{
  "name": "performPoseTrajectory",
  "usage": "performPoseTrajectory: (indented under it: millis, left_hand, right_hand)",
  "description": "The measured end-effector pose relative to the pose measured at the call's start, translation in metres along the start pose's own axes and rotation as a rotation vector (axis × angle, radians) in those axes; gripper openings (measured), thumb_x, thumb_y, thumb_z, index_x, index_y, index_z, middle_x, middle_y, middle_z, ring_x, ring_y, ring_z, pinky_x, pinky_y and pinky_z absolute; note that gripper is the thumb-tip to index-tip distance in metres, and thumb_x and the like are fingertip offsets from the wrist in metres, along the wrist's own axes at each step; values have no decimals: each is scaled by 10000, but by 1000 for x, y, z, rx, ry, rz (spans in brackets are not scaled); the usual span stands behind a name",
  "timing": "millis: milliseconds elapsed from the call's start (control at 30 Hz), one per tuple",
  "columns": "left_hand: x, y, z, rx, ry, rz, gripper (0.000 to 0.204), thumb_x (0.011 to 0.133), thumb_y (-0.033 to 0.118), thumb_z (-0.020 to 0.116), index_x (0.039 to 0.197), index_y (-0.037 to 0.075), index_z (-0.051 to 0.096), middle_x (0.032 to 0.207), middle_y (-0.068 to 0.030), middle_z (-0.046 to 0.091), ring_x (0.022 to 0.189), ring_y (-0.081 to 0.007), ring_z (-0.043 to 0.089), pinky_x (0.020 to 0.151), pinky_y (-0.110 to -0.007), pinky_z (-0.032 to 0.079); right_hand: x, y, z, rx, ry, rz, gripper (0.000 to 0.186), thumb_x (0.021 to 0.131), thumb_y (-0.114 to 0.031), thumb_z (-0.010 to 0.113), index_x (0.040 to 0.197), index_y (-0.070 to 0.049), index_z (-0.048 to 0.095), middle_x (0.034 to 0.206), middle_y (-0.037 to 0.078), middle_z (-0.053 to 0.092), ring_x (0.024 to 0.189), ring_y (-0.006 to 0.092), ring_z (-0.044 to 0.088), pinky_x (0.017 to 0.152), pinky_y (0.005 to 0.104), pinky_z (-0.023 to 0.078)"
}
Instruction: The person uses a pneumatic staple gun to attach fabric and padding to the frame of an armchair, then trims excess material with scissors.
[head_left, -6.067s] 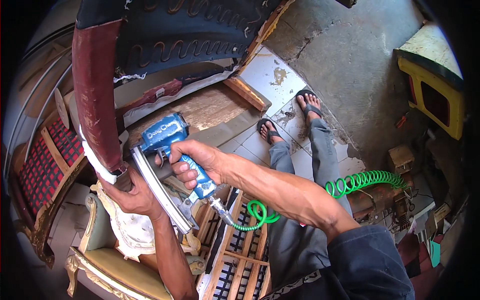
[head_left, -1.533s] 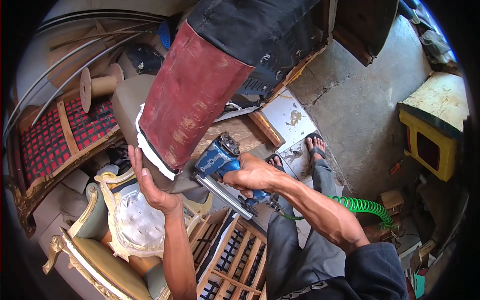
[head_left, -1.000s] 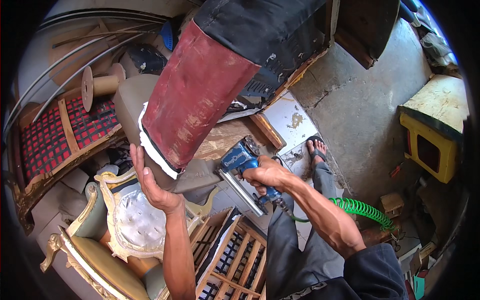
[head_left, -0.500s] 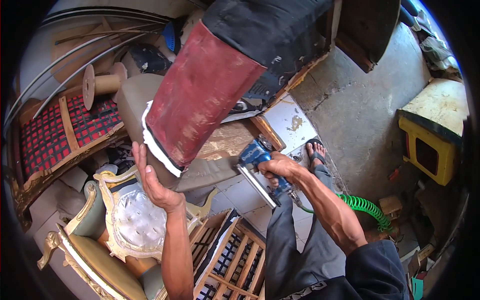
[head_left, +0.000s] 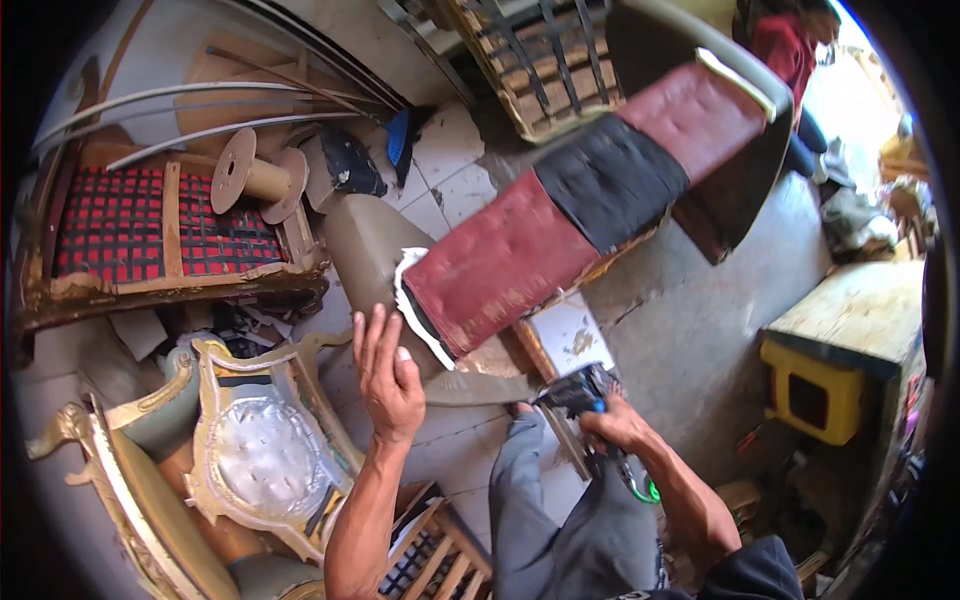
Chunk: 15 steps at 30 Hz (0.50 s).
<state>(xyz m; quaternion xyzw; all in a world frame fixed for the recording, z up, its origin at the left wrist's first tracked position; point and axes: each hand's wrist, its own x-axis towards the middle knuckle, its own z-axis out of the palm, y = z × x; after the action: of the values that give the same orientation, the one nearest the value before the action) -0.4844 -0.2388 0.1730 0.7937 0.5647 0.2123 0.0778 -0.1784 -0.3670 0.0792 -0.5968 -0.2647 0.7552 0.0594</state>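
A long seat (head_left: 500, 262) with red end panels, a black middle panel (head_left: 612, 182) and white padding along its ends runs diagonally before me. At its near end is a curved grey-brown upholstered arm (head_left: 372, 250). My left hand (head_left: 390, 395) is open, fingers extended upward beside this arm and close to the white padding (head_left: 415, 315); whether it touches is hard to tell. My right hand (head_left: 615, 425) grips a dark blue air staple gun (head_left: 575, 390) by its handle, near the seat's near corner. A green hose (head_left: 642, 488) shows below it.
At left are a frame with red-and-black webbing (head_left: 115, 225), a wooden spool (head_left: 262, 180) and an ornate gold chair (head_left: 265, 450). A slatted frame (head_left: 440, 550) lies by my legs. Right stand a table (head_left: 850, 310) and yellow box (head_left: 815, 390). Another person (head_left: 785, 60) is far right.
My view has shifted, so the whole seat and a person at the far right now show. The staple gun has turned in my right hand. My left hand remains open near the arm.
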Motion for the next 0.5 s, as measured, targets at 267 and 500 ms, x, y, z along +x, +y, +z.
performPoseTrajectory:
  millis: [267, 500]
  left_hand:
    - [83, -30, -30, -232, -343, 81, 457, 894, 148, 655, 1350, 123, 624, 1437, -129, 559, 1379, -327, 464, 1174, -531, 264]
    - [88, -82, -25, -301, -386, 150, 439, 760, 120, 752, 1199, 139, 738, 1280, -111, 661, 1228, -267, 593, 1197, -568, 196]
  right_hand:
    - [-107, -20, -13, -123, 491, 186, 233, 719, -222, 631, 712, 9, 656, 595, 47, 598, 533, 156, 563, 530, 343, 451]
    - [-145, -10, 32, 63, 563, 229, 284, 778, -259, 647, 910, -7, 648, 695, 62, 606, 669, 164, 597, 604, 362, 475]
